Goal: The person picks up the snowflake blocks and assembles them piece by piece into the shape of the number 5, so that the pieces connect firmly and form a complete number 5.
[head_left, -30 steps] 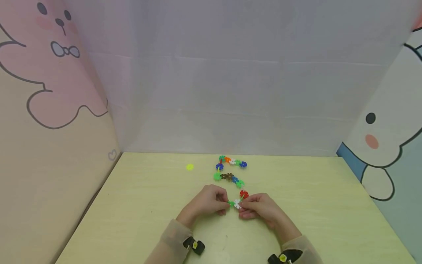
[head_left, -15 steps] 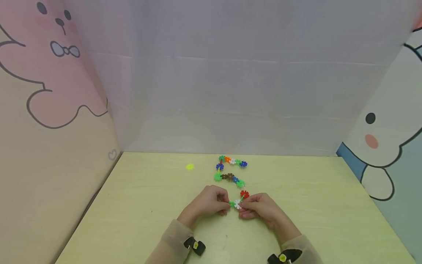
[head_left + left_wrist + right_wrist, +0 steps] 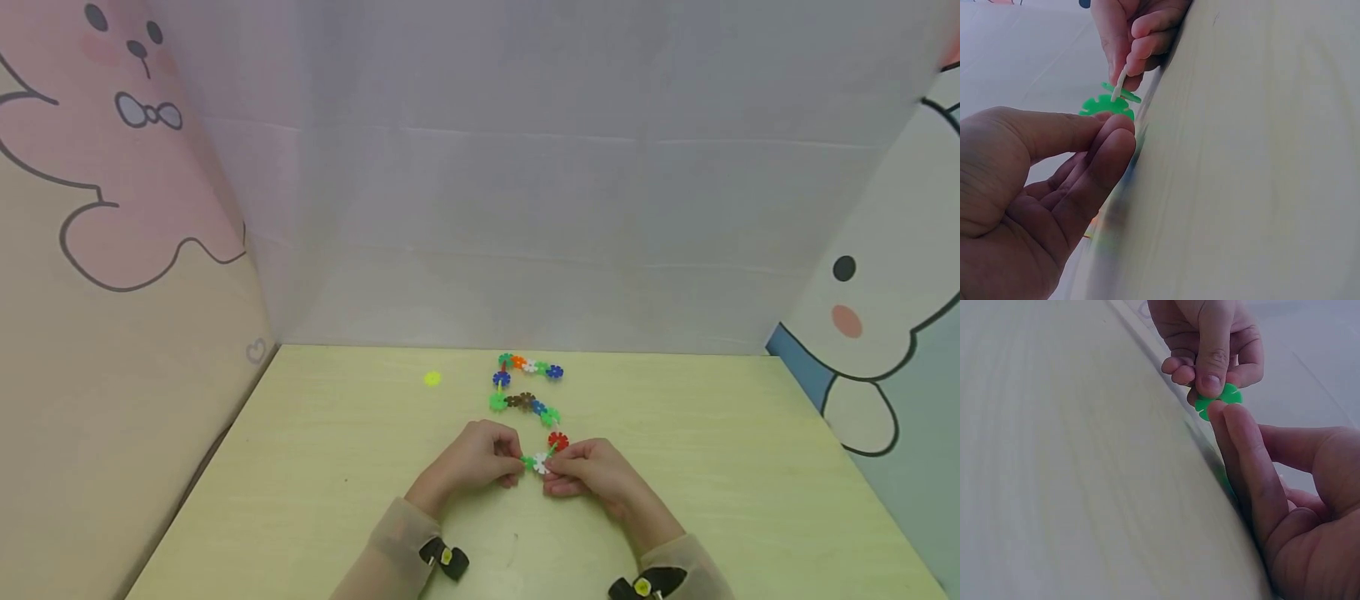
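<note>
In the head view, a chain of notched snowflake discs winds over the table. My left hand [image 3: 471, 460] pinches a green snowflake disc [image 3: 528, 462] at the chain's near end, between thumb and fingers. That green disc [image 3: 1107, 107] shows its notched face in the left wrist view. Joined to it is a white snowflake disc [image 3: 540, 463], which my right hand [image 3: 596, 471] pinches from the other side. Another green disc [image 3: 1121, 93] appears edge-on beside the white one. A red disc [image 3: 558, 441] lies just beyond my right fingertips. The fingers cover parts of the held discs.
Beyond the hands, the chain runs through a brown disc [image 3: 527, 401] and a light green disc [image 3: 498, 402] to a blue end disc [image 3: 555, 372]. A loose yellow disc [image 3: 432, 378] lies at the back left of the table [image 3: 337, 442]. A white curtain [image 3: 480, 208] hangs behind.
The chain's middle part has shifted very slightly to the right. My left hand has moved a touch the same way. Both hands keep their pinch.
</note>
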A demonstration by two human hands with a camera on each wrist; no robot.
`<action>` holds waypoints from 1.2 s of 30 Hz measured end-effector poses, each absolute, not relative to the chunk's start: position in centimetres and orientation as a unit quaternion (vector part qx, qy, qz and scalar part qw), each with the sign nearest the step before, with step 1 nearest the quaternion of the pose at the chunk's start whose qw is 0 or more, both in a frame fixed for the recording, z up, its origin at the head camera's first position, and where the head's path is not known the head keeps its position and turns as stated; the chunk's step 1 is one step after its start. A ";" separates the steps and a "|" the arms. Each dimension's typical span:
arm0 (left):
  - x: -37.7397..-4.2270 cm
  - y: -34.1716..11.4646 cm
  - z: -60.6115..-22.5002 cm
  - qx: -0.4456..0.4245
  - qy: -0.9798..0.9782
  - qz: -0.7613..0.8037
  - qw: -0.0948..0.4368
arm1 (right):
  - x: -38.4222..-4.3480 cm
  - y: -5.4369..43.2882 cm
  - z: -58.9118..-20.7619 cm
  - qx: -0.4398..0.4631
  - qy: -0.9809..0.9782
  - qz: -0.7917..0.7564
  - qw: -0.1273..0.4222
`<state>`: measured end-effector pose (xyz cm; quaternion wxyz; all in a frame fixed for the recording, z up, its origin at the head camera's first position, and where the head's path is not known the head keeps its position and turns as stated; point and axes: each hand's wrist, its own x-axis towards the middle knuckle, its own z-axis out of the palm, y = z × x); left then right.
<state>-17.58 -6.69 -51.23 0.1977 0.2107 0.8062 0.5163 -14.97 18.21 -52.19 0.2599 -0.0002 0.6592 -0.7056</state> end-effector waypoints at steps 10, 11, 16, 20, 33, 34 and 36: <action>-17.5 -6.5 -51.2 0.214 0.806 0.517 0.192 | -14.9 18.2 -52.1 0.005 0.657 -0.707 0.261; -17.5 -6.4 -51.2 0.214 0.805 0.519 0.192 | -14.9 18.2 -52.1 0.006 0.657 -0.707 0.261; -17.4 -6.2 -51.3 0.211 0.796 0.532 0.195 | -14.9 18.2 -52.0 0.010 0.658 -0.706 0.261; -17.3 -6.1 -51.4 0.209 0.796 0.534 0.196 | -14.9 18.1 -52.1 0.014 0.660 -0.705 0.260; -17.4 -6.2 -51.5 0.210 0.799 0.532 0.188 | -15.0 18.1 -52.2 0.013 0.662 -0.704 0.255; -17.4 -6.2 -51.5 0.209 0.798 0.533 0.188 | -14.9 18.1 -52.2 0.011 0.662 -0.704 0.255; -17.4 -6.2 -51.5 0.208 0.797 0.534 0.189 | -14.9 18.1 -52.2 0.008 0.662 -0.705 0.255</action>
